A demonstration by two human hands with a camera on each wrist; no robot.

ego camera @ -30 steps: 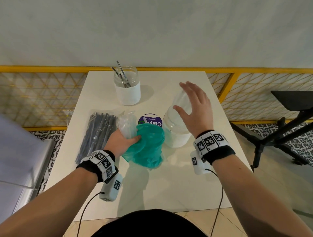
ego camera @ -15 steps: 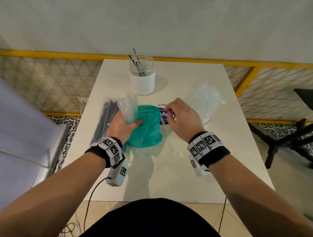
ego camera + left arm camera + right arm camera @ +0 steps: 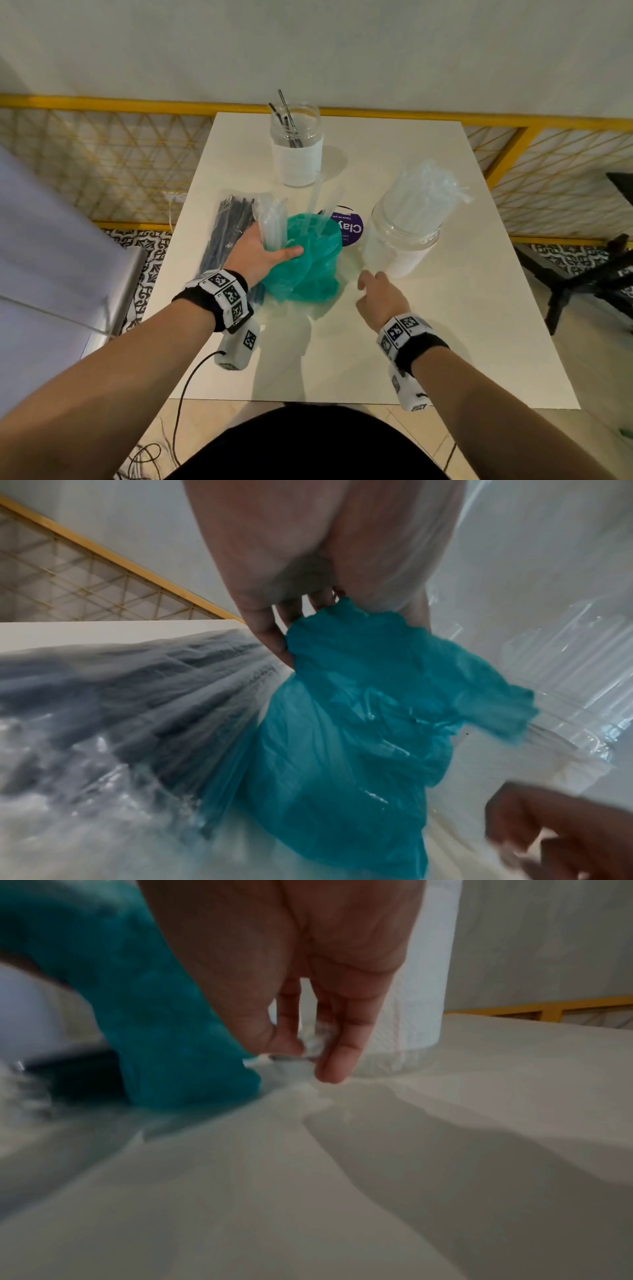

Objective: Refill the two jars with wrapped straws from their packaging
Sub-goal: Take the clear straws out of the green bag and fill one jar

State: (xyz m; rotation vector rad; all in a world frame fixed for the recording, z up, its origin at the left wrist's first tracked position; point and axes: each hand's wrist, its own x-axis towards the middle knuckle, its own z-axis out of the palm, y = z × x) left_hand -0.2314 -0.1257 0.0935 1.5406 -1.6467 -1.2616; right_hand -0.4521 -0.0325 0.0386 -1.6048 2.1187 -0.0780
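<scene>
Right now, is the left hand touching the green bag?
Touching. The head view shows the left hand gripping the green bag, thumb pressed across it; the left wrist view shows fingers against it.

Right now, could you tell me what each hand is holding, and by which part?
The left hand grips the teal bag with clear wrapped straws, at the bag's upper edge. The right hand pinches something small and clear at its fingertips; unidentifiable.

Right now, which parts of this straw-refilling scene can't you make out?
- What the right hand pinches: a blurred clear scrap in the right wrist view.
- The purple label: text partly covered by the teal bag in the head view.
- Left hand fingertips: hidden behind the bag.
</scene>
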